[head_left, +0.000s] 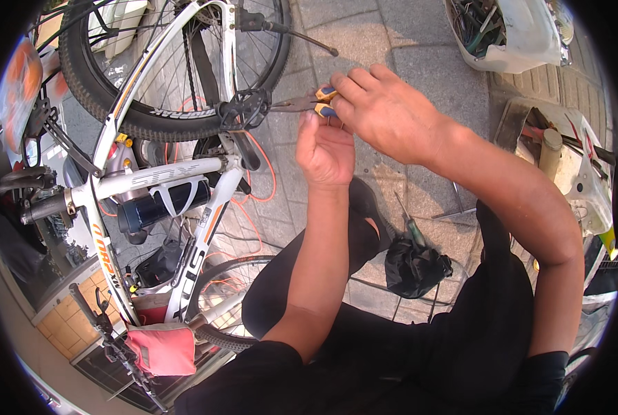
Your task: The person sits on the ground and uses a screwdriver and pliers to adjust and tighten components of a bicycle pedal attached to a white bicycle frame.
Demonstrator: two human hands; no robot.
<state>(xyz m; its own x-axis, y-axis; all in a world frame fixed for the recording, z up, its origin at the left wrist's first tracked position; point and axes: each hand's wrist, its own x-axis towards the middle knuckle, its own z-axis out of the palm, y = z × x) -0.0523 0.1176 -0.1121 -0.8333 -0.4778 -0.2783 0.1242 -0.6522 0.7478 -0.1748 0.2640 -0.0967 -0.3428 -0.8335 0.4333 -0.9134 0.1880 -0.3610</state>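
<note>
A black, short-sleeved top (pixel 240 382) fills the lower edge of the frame, its plain sleeves ending near the elbows. Black trousers (pixel 273 299) cover the legs at lower centre, blending into the top. A dark, rounded shoe (pixel 369 202) shows mid-frame. Both forearms are bare.

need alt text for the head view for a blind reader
A person's right hand grips pliers with blue-and-yellow handles, their tip at the black pedal of a white bicycle; the left hand is close below the handles.

The right grip (pixel 375 104) holds pliers (pixel 301 104) at a bicycle pedal (pixel 245 109), the left grip (pixel 330 152) alongside.
</note>
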